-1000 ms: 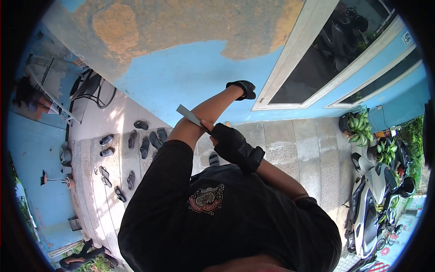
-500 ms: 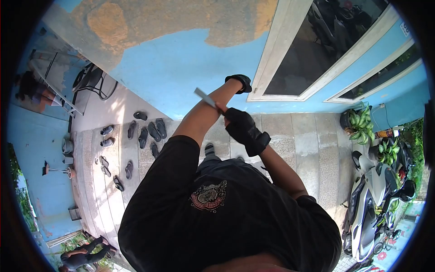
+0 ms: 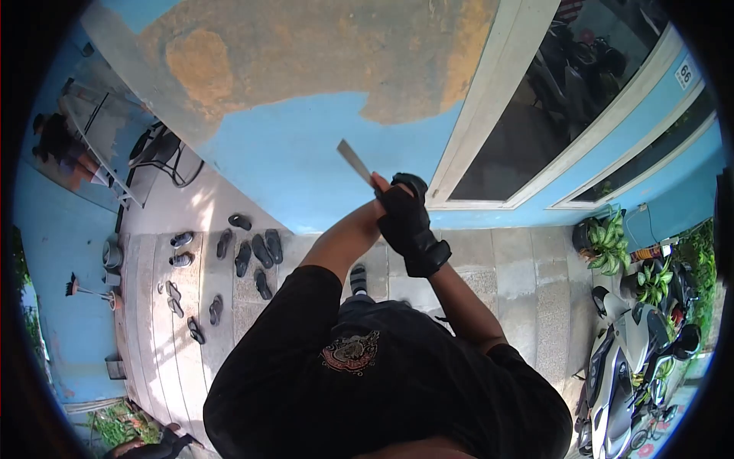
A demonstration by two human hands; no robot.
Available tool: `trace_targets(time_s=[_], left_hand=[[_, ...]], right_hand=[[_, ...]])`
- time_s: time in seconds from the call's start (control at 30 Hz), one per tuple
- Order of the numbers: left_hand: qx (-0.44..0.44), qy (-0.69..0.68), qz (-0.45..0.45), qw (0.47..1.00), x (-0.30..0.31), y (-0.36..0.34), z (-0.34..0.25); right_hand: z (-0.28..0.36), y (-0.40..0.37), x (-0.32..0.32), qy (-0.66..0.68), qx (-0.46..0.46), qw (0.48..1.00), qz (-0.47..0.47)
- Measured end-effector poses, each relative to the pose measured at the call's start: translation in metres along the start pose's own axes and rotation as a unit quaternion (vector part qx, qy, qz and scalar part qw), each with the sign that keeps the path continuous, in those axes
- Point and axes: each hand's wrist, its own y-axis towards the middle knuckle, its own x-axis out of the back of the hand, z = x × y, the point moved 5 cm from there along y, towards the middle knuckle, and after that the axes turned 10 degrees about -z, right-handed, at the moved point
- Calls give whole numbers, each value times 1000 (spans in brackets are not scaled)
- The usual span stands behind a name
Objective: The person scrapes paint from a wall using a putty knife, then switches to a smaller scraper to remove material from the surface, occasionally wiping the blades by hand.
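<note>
My right hand [image 3: 407,228], in a black fingerless glove, is closed round a scraper with a flat metal blade [image 3: 353,160]. The blade points up and to the left, overlapping the blue painted wall [image 3: 290,145] in this view. My left hand [image 3: 410,182], also in a black glove, lies just beyond my right hand, beside the lower corner of the white door frame. Its fingers are mostly hidden. Above the blue paint is a bare grey and orange patch [image 3: 306,61] with a ragged edge.
Several sandals [image 3: 260,249] lie on the tiled floor to the left, near a black chair [image 3: 159,153]. Another person [image 3: 61,141] stands by a ladder [image 3: 99,145] at far left. Potted plants [image 3: 608,243] and a parked motorbike [image 3: 608,367] stand to the right.
The view has tilted up, so the wall sits lower in the picture. My right hand with the scraper has moved closer to my left hand, and the blade has cleared my left forearm.
</note>
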Motion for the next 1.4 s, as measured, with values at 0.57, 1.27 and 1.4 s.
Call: trace_targets(time_s=[0.57,1.27,1.4], left_hand=[[-167,-118,135,970,-36,-58,65],[-413,-206,-457,760,262,-155,76],[-474,-153,-544,675,325,-169,52]], right_hand=[[-84,19,-21,-164,-142,959,-185],[-107,76,14,519,-436,717,-162],[-98,127,27,642,-375,659,-115]])
